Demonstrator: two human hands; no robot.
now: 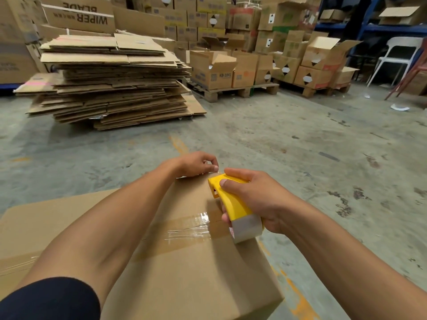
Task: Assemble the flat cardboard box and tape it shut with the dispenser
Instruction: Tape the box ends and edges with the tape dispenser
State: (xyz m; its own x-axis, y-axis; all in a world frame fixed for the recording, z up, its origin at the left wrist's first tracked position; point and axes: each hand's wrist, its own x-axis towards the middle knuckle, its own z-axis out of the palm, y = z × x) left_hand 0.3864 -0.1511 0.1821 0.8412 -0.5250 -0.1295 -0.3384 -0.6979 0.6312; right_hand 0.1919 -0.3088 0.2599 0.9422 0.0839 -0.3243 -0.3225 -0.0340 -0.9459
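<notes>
Flattened cartons (111, 82): a tall, uneven pile on the concrete floor (300, 144), far left and well beyond the work.
Cardboard box (184, 262): assembled, filling the foreground under both forearms, a strip of clear tape (187, 229) already crossing its top.
Left hand (198, 163): at the box's far edge, fingers curled, apparently pinching the tape end there, though that end is barely visible.
Tape dispenser (231, 202): yellow, nose just beside the left hand's fingertips, roll toward the camera.
Right hand (251, 199): wrapped around the dispenser, thumb on its upper shell.
White chair (392, 56): far right, near palletised cartons (231, 70).
</notes>
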